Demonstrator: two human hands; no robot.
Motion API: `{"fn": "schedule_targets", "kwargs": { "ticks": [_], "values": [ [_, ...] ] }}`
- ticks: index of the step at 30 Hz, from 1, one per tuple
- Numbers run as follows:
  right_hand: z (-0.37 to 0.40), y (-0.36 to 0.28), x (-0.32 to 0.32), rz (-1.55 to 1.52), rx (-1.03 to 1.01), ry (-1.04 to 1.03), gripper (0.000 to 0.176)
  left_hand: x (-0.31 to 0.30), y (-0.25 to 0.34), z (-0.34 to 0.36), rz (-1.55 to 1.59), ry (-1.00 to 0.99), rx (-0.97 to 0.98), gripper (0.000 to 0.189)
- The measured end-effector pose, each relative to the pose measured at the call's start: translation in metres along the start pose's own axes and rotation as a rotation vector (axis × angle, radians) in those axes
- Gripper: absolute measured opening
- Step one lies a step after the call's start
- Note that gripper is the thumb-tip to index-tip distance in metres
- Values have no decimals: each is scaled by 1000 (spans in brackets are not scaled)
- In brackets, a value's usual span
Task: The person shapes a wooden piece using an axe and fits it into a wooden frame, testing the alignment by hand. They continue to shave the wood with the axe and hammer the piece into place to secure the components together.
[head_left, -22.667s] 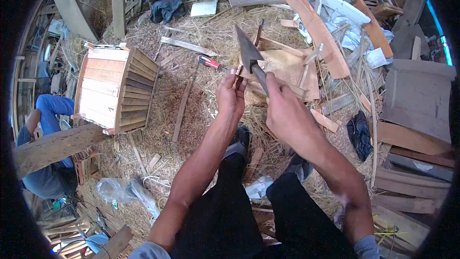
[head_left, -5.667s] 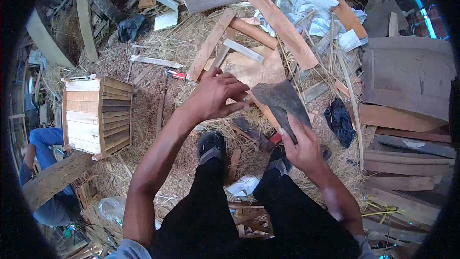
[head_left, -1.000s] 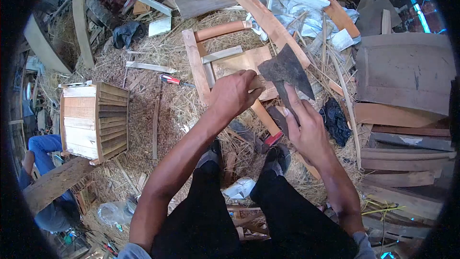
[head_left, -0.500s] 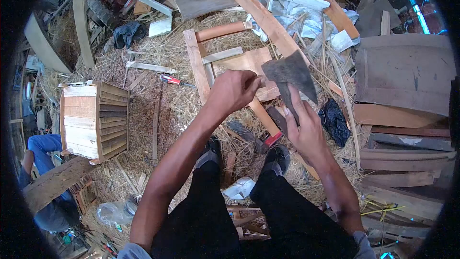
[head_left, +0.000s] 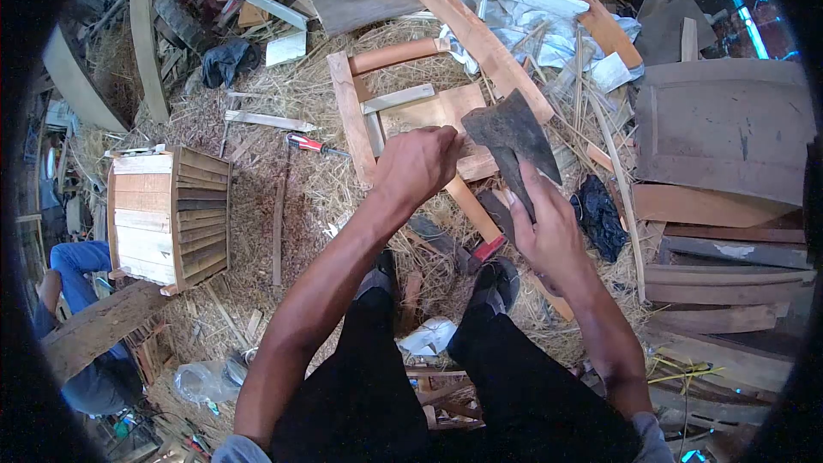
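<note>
My right hand (head_left: 553,227) is closed around a hatchet (head_left: 514,139), its broad dark blade raised above the fingers. My left hand (head_left: 417,163) is held in a pinch just left of the blade's corner; whatever lies between its fingertips is too small to make out. Beneath both hands a wooden frame (head_left: 350,111) with a flat panel lies on the straw. A wooden bar with a red end (head_left: 489,248) rests near my right shoe.
A slatted wooden crate (head_left: 144,214) stands at left, near a person's blue-clothed leg (head_left: 81,261). A red-handled screwdriver (head_left: 304,142) lies on the shavings. Curved boards and panels (head_left: 724,129) are stacked at right. A black plastic bag (head_left: 600,219) sits beside my right hand.
My left hand has turned slightly and shifted a little left. The hatchet has moved slightly left and up, its blade tilting a little, still in my right hand.
</note>
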State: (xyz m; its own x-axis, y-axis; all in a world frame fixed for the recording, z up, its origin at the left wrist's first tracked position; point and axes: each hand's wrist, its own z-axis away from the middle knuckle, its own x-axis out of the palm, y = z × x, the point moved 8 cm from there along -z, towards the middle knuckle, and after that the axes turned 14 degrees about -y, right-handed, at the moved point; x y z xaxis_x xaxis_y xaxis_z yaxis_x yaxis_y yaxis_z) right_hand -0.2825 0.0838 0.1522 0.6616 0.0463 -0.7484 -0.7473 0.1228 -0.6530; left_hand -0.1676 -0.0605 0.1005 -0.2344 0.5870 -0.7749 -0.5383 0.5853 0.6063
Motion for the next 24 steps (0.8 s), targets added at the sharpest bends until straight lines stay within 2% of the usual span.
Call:
{"fn": "schedule_targets", "kwargs": {
  "ticks": [6, 11, 15, 18, 21, 24],
  "values": [
    [-4, -2, -5, -27, -55, 58, 47, -3, 2, 1, 64, 26, 30, 29],
    [-4, -2, -7, -63, 6, 5, 51, -4, -1, 2, 87, 25, 20, 22],
    [-5, -10, -9, -13, -29, -26, 56, -6, -2, 2, 95, 20, 1, 21],
    [-9, -16, -10, 7, 33, -170, 56, -7, -2, 2, 92, 20, 5, 23],
    [-10, -24, -19, 55, 37, -187, 57, -7, -2, 2, 117, 20, 1, 26],
    [-9, -38, -29, 92, -95, -47, 57, -7, -4, 3, 160, 23, -5, 26]
  ]
}}
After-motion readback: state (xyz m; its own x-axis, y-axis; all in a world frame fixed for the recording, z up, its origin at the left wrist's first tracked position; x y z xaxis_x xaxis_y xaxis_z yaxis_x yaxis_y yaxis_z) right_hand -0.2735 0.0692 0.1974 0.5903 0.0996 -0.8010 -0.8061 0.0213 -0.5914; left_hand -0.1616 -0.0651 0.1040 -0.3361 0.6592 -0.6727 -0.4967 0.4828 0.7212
